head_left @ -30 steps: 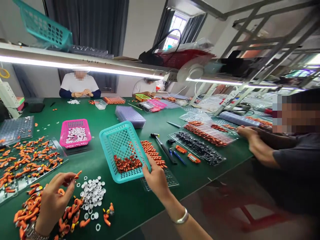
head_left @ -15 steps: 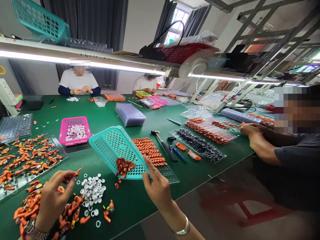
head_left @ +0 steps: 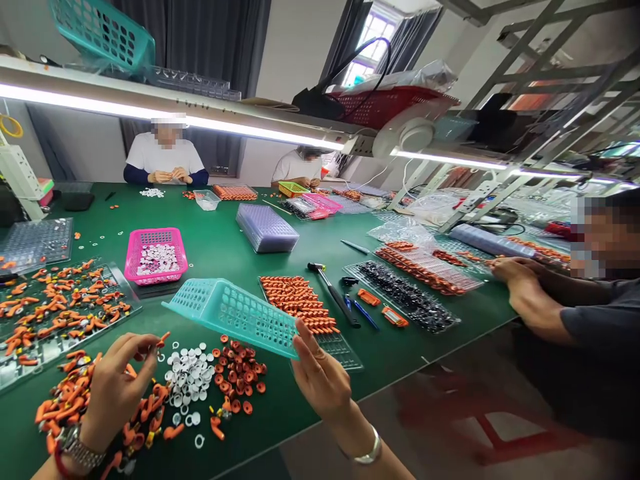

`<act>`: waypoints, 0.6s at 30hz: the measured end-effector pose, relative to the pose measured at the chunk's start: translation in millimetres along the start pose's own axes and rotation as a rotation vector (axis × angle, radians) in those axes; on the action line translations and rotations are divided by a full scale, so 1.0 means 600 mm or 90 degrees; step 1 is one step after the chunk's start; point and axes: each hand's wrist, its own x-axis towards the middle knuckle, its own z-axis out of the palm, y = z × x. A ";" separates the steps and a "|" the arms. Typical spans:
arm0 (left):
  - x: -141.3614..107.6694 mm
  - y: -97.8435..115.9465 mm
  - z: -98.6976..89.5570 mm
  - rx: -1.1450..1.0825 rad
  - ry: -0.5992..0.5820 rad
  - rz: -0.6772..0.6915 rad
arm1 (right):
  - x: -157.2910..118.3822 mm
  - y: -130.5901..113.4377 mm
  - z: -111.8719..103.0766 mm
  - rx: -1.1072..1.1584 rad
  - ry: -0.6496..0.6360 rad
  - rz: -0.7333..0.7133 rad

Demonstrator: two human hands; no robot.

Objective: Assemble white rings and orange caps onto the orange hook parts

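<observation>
Dozens of red-orange cups (head_left: 243, 373), mostly inside the turquoise basket (head_left: 235, 313) half a second ago, now lie heaped on the tabletop (head_left: 320, 237) just beside the white discs (head_left: 189, 373), so both seem ready to hand for the work. The right hand (head_left: 323, 377) grips the basket's end, holding it tipped, its inside hidden; the left hand (head_left: 120, 383) pinches a small orange piece (head_left: 165, 338). Beyond, a pink basket (head_left: 134, 257) contains white bits (head_left: 157, 260), a clear tray (head_left: 120, 280) at left carries jumbled orange parts (head_left: 65, 300), and another tray (head_left: 343, 353) holds orange rows (head_left: 295, 300).
</observation>
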 end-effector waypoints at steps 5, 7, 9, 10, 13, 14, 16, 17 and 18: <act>-0.002 0.002 0.000 -0.016 0.002 -0.006 | 0.068 0.038 0.041 0.036 0.011 0.204; -0.004 0.000 0.001 -0.027 -0.001 -0.004 | 0.113 0.055 0.079 0.062 -0.002 0.296; -0.007 -0.002 0.003 -0.042 -0.006 -0.001 | 0.159 0.070 0.125 0.108 -0.043 0.364; -0.008 -0.004 0.003 -0.049 -0.008 -0.001 | 0.179 0.076 0.148 0.134 -0.064 0.392; -0.011 -0.007 0.005 -0.060 -0.018 -0.007 | 0.225 0.085 0.204 0.201 -0.112 0.452; -0.012 -0.007 0.006 -0.064 -0.021 -0.012 | 0.234 0.083 0.216 0.217 -0.128 0.462; -0.015 -0.006 0.007 -0.075 -0.028 -0.026 | 0.240 0.072 0.225 0.240 -0.156 0.464; -0.016 -0.005 0.008 -0.082 -0.033 -0.033 | 0.238 0.061 0.223 0.247 -0.166 0.456; -0.017 -0.003 0.008 -0.089 -0.037 -0.041 | 0.231 0.045 0.216 0.254 -0.173 0.442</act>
